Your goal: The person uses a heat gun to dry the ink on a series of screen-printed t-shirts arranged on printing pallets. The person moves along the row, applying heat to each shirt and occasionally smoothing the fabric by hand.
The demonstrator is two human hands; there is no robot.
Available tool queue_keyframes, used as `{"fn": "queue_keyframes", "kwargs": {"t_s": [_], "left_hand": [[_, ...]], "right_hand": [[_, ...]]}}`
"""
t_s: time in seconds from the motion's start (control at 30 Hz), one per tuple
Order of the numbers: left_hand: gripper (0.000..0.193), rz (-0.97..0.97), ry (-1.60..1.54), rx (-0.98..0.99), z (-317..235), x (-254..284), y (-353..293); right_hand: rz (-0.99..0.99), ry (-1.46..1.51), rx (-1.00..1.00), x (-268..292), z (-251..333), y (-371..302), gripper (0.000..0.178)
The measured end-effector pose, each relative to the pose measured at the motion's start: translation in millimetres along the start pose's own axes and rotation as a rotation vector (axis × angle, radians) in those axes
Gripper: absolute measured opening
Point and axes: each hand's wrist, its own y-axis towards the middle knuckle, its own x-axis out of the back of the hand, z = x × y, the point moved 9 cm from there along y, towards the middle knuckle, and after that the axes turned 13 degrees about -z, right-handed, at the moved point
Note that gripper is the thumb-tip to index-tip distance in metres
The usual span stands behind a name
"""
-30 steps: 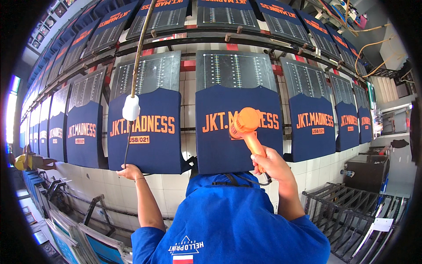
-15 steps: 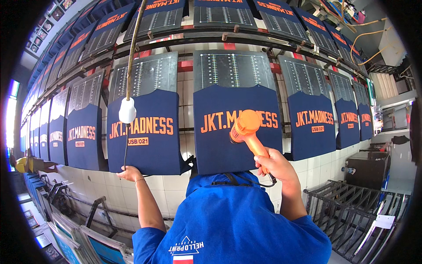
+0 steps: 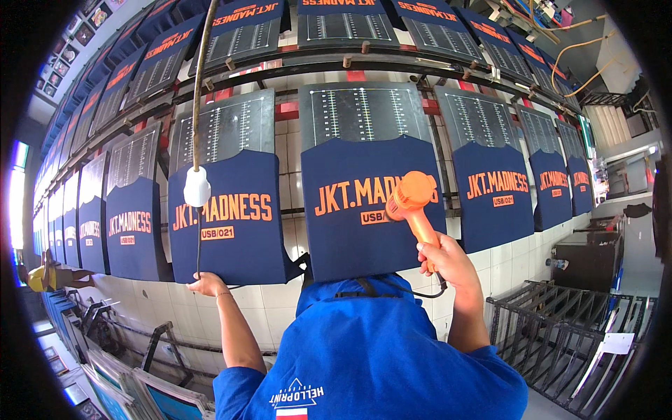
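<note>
Low at the near edge, wears a blue top (image 3: 406, 350), forearms reaching out from the sleeves. To the right, grips an orange dryer (image 3: 417, 190) by the handle with the right hand (image 3: 449, 260), fingers clamped around it. Tilts it leftward above the nearest navy shirt (image 3: 336, 245), with nozzle toward the orange print and apparently off the cloth; probably angled so to face the lettering while holding fingers back from the outlet. To the left, rests the left hand (image 3: 208, 285) at the lower edge of the neighbouring shirt (image 3: 245, 259), right by a dark cord (image 3: 199, 245); cannot tell whether clamped on the cord or merely against it. Placed there perhaps to manage slack.

Farther up, cord hanging from a white plug (image 3: 197, 187) at the end of a long rod (image 3: 199, 98), presumably slung from above to bring power within reach of the row. Beneath the nearest shirt, a dark board (image 3: 362, 112) with ruled white marks, bare at the far end; likely there as a firm, flat backing for the print. Beyond, dark rails (image 3: 280, 72), then more boards with navy shirts (image 3: 346, 8), bare ends facing. Far left, small and unclear, a person in yellow (image 3: 43, 278).
</note>
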Motion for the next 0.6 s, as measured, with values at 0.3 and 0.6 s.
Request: {"fn": "queue_keyframes", "kwargs": {"t_s": [0.3,0.6], "left_hand": [[0.053,0.025,0.021,0.037,-4.1,1.8,-8.7],[0.056,-0.071,0.152,-0.119,7.6,-8.4,23.5]], "right_hand": [[-0.095,0.062,0.069,16.1,-11.3,0.2,0.026],[-0.164,0.124,-0.004,18.5,-11.9,-14.3,0.021]]}}
